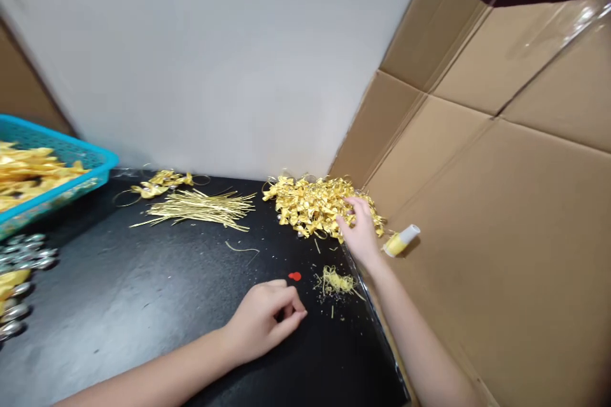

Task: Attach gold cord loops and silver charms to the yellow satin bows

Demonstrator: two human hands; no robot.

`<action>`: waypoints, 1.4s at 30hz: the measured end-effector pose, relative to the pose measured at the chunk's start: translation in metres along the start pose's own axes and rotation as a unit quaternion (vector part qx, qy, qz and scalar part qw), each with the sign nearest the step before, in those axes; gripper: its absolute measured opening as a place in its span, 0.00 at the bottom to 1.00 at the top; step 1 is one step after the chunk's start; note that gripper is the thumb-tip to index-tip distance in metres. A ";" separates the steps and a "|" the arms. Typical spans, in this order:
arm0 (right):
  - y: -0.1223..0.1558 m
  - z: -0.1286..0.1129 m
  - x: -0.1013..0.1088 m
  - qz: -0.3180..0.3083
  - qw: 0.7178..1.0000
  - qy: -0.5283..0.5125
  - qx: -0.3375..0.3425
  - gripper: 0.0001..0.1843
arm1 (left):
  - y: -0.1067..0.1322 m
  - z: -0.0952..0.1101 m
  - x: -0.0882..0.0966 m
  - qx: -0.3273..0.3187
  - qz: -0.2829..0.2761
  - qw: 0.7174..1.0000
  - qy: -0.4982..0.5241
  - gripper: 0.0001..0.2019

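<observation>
My right hand (359, 229) reaches into the right edge of a heap of small gold ribbon bows (315, 203) at the back of the black table (143, 305); its fingers curl into the bows, and I cannot make out whether any is gripped. My left hand (267, 318) rests on the table nearer me, fingers pinched together with thumb against forefinger; what they hold, if anything, is hidden. A small red speck (294, 276) lies just beyond its fingertips. A little tuft of gold trimmings (337, 282) sits between the two hands.
A bundle of thin gold strips (200, 206) and loose gold bows (160, 183) lie at the back. A blue basket (62, 172) of gold pieces stands at left, silver bells (28, 251) below it. Flattened cardboard (501, 203) leans at right with a yellow glue tube (401, 240).
</observation>
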State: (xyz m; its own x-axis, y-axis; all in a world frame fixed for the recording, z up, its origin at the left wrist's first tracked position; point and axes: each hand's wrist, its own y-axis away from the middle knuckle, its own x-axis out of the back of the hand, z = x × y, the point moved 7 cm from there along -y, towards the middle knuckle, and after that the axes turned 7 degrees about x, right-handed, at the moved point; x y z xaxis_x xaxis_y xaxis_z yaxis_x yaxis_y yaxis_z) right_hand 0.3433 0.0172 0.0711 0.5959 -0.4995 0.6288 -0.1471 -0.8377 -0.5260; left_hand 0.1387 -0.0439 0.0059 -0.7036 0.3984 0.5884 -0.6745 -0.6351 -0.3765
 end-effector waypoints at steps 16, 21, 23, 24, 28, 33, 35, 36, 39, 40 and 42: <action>0.021 -0.102 -0.185 -0.383 0.912 0.062 0.129 0.08 | 0.071 0.011 0.056 0.001 -0.040 0.996 -0.084 0.05; 0.022 -0.100 -0.177 -0.377 0.919 -0.006 0.112 0.07 | 0.074 -0.031 0.090 0.200 0.053 0.977 -0.055 0.08; 0.020 -0.096 -0.169 -0.374 0.920 -0.065 0.094 0.08 | 0.067 -0.046 0.103 0.264 0.086 0.960 -0.031 0.11; 0.019 -0.095 -0.165 -0.369 0.919 -0.116 0.075 0.08 | 0.062 -0.052 0.107 0.284 0.097 0.954 -0.018 0.12; 0.018 -0.088 -0.151 -0.342 0.871 -0.349 -0.045 0.12 | 0.033 -0.065 0.116 0.290 0.129 0.948 -0.007 0.18; 0.029 -0.086 -0.138 -0.319 0.818 -0.455 -0.145 0.20 | -0.004 -0.062 0.091 0.229 0.075 0.971 0.002 0.18; 0.035 -0.084 -0.131 -0.306 0.799 -0.488 -0.173 0.22 | -0.013 -0.058 0.077 0.209 0.043 0.977 0.024 0.15; 0.039 -0.081 -0.126 -0.296 0.793 -0.500 -0.186 0.22 | -0.016 -0.056 0.070 0.204 0.032 0.977 0.041 0.14; 0.052 -0.065 -0.110 -0.246 0.791 -0.514 -0.220 0.22 | -0.021 -0.051 0.054 0.203 -0.009 0.975 0.085 0.15; 0.058 -0.059 -0.104 -0.227 0.792 -0.518 -0.231 0.22 | -0.022 -0.049 0.048 0.199 -0.032 0.975 0.088 0.15; 0.071 -0.050 -0.093 -0.197 0.781 -0.536 -0.252 0.21 | -0.025 -0.040 0.036 0.173 -0.097 0.977 0.074 0.17</action>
State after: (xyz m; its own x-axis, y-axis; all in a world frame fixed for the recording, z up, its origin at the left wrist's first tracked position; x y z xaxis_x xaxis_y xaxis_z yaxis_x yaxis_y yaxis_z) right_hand 0.2380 -0.0071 0.0040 0.9524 0.0653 -0.2977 0.0838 -0.9952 0.0499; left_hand 0.1215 0.0127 0.0075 -0.6115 0.6086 0.5057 -0.7002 -0.7139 0.0124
